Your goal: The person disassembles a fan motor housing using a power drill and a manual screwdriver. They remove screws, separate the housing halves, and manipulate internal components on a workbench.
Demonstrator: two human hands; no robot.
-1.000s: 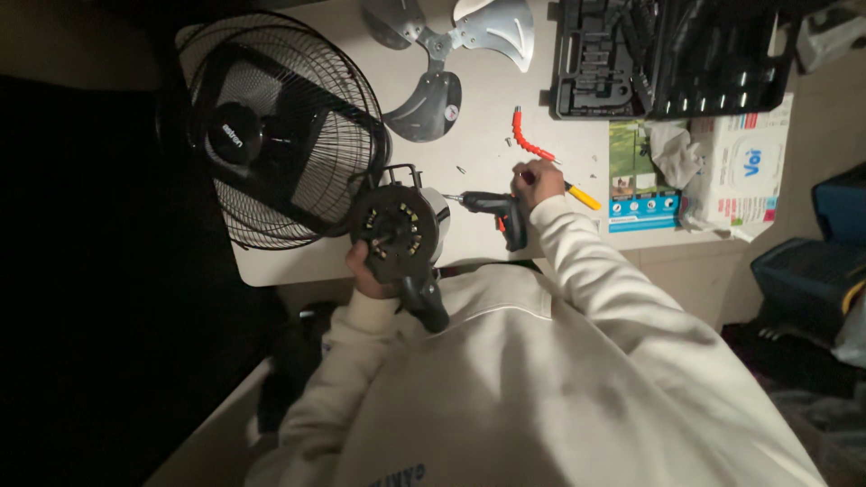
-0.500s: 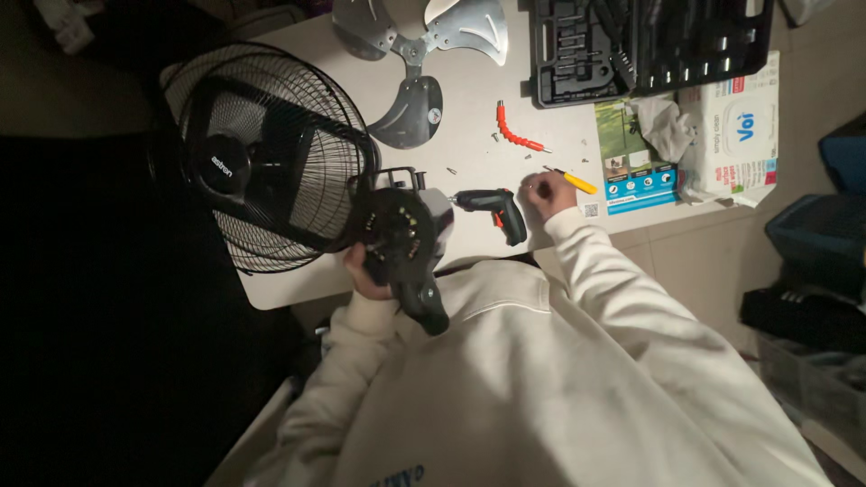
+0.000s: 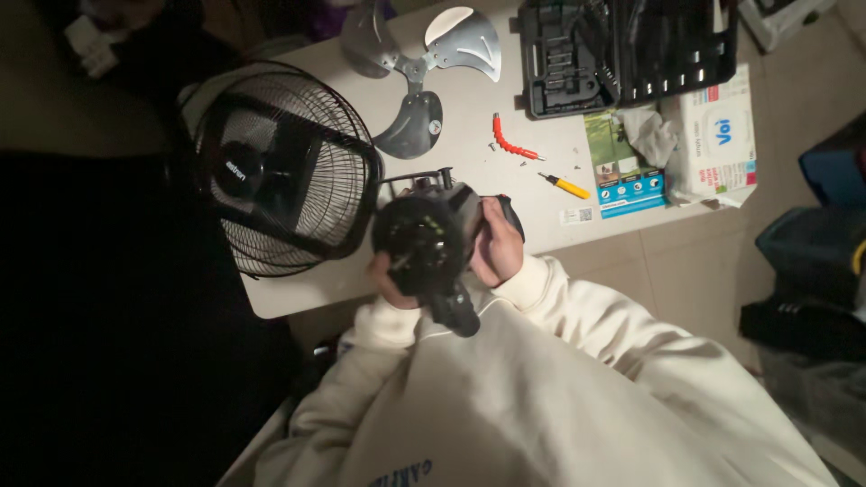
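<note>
Holding the black fan motor housing (image 3: 424,243) up over the near edge of the white table (image 3: 298,293), both hands are wrapped tight around it: left hand (image 3: 386,281) under the bottom-left, right hand (image 3: 494,245) cupping the right side. I'd say keep the body steady and the round face turned up so any screw holes stay visible. Further out sit the fan grille (image 3: 280,171), a yellow screwdriver (image 3: 566,186), an orange flexible bit extension (image 3: 511,141), the silver fan blade (image 3: 419,72) and the open tool case (image 3: 622,50).
</note>
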